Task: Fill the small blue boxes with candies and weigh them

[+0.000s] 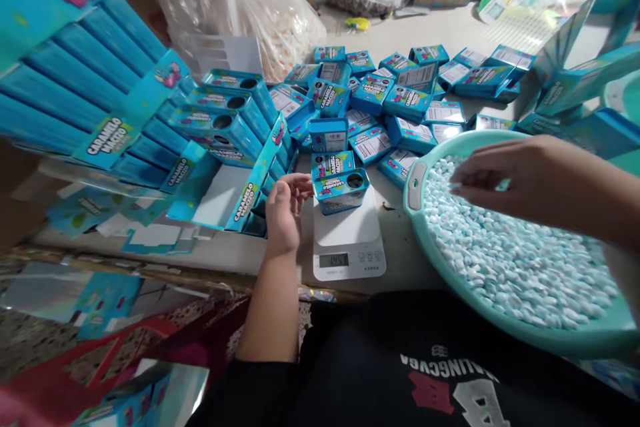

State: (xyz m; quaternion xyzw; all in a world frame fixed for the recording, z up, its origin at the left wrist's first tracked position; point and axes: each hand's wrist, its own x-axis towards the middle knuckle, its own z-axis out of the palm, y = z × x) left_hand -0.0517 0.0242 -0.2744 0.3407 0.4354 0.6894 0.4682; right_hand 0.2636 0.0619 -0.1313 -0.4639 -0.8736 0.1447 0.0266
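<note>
A small blue candy box (343, 191) with a round dark hole in its top face stands on a white digital scale (349, 240). Just to the left of that box is my left hand (287, 207), fingers loosely bent and apart, the tips close to its side. Whether they touch it I cannot tell. Over the teal basin (417, 213), my right hand (493, 170) hangs with its fingers curled together, slightly blurred. Whatever they may hold is hidden. Light blue and white candies (510, 260) fill the basin. Directly behind the box on the scale sits another blue box (330, 161).
Many closed blue boxes (375, 93) lie heaped behind the scale. At left stand a display tray (250, 193) with upright boxes and a tall stack of filled trays (100, 67). Plastic bags (240, 7) are at the back; more blue cartons (575, 87) stand right.
</note>
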